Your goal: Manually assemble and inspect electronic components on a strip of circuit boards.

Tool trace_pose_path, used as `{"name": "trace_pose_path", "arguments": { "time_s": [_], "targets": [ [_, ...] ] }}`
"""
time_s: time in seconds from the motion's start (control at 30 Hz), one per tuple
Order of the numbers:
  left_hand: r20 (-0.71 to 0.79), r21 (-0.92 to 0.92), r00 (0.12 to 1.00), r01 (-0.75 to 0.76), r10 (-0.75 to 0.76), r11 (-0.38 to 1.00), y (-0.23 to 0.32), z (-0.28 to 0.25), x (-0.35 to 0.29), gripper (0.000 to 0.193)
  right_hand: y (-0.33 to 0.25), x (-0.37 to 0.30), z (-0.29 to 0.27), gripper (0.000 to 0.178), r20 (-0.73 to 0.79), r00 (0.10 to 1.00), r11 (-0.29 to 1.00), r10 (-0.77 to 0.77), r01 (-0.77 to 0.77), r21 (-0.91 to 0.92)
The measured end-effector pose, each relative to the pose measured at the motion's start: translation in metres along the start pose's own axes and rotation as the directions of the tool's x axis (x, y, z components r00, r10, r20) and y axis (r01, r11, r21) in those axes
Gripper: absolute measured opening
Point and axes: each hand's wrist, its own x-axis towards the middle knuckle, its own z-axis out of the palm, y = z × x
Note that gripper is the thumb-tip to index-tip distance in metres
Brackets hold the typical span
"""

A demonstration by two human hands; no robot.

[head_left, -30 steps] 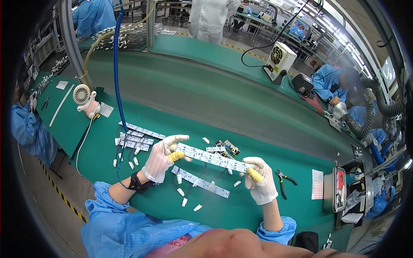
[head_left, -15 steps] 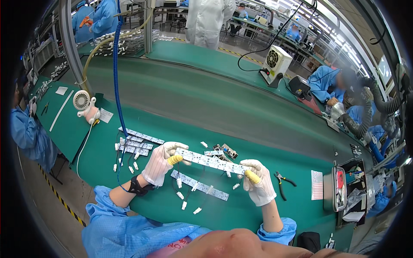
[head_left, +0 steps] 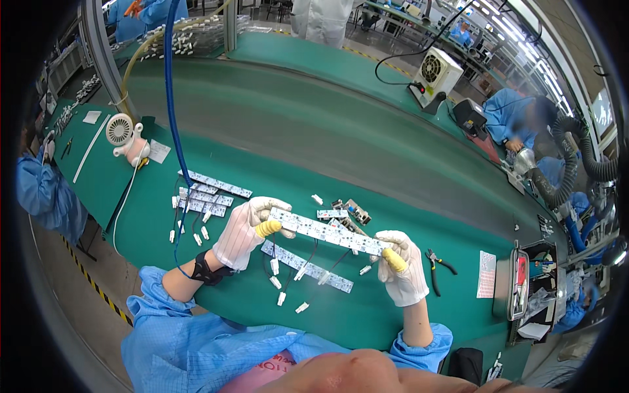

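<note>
My two gloved hands hold a long white circuit board strip (head_left: pixel 327 233) by its opposite ends, its component side up. My left hand (head_left: pixel 247 232) grips the left end with a yellow-covered thumb on the edge. The right end is pinched by my right hand (head_left: pixel 402 268), also with a yellow thumb cover. Below the held strip, a second circuit board strip (head_left: pixel 311 266) lies on the green mat (head_left: pixel 249 308), with white plug connectors (head_left: pixel 282 299) on dark wires around it. Several more board strips (head_left: pixel 208 198) are stacked left of my left hand.
Small circuit boards (head_left: pixel 354 213) lie behind the held strip. Right of my right hand are cutters (head_left: pixel 432 268), a printed sheet (head_left: pixel 486 275) and a metal box (head_left: pixel 510 288). A small fan (head_left: pixel 122 134) stands far left. A blue coiled cord (head_left: pixel 172 98) hangs at left. Co-workers sit around.
The view has shifted slightly, so the mat and the things on it appear higher in the picture. Both hands keep their grip on the circuit board strip.
</note>
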Motion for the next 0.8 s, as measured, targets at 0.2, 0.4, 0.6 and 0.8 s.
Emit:
{"name": "trace_pose_path", "arguments": {
  "time_s": [0.2,0.4,0.6,0.8],
  "targets": [
    [-0.012,-0.079,0.998,0.058,-0.06,0.995,0.003,0.002,0.001,0.051,0.001,0.003,-0.001,0.031,0.001,0.996,0.995,-0.093,0.093,-0.036],
    [-0.044,0.024,0.996,0.08,-0.079,0.996,0.01,0.002,0.002,0.058,0.002,0.006,-0.004,0.031,-0.008,0.996,0.996,-0.087,0.086,-0.035],
    [-0.067,0.407,0.997,0.057,-0.032,0.912,0.009,-0.007,0.0,0.068,0.005,0.006,-0.003,0.038,0.057,0.992,0.993,-0.113,0.115,-0.02],
    [-0.021,0.664,0.998,-0.033,0.063,0.747,0.013,-0.006,0.002,0.063,0.002,0.002,-0.004,0.032,0.042,0.996,0.997,-0.078,0.077,0.031]
  ]
}}
